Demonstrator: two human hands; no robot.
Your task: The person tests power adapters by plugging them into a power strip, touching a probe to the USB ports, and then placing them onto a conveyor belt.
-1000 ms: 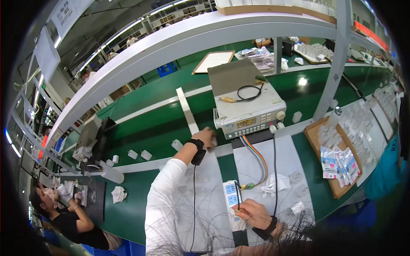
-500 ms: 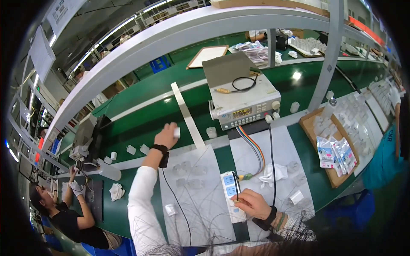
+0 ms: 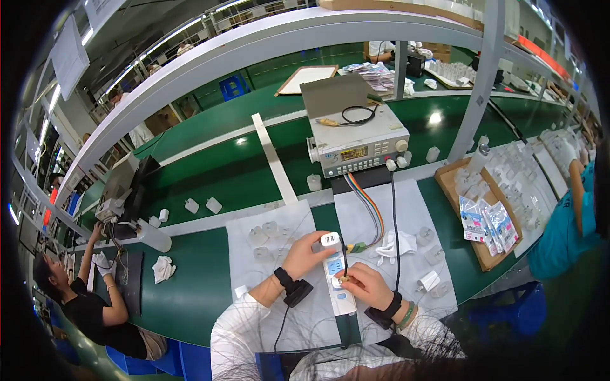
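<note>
My left hand (image 3: 306, 255) is closed around a white charger (image 3: 330, 240), whose ports face up, at the far end of the white power strip (image 3: 343, 303). Whether its pins are fully in a socket is hidden. My right hand (image 3: 370, 287) pinches a small brass-coloured connector (image 3: 343, 279) on a black cable, just over the strip's middle. Beside the strip, a green-and-yellow connector (image 3: 358, 247) ends a bundle of coloured wires (image 3: 368, 202) from the grey bench meter (image 3: 359, 136).
Clear-wrapped chargers (image 3: 262, 236) lie on the left white sheet; more sit right, near a crumpled white cloth (image 3: 396, 246) and a loose white charger (image 3: 428, 280). A cardboard tray (image 3: 499, 259) holds packets. Co-workers sit left and right; a white bottle (image 3: 154, 237) stands left.
My left hand has come back from the far left with the white charger, toward me and right, to the power strip's far end. My right hand stays at the strip with the connector.
</note>
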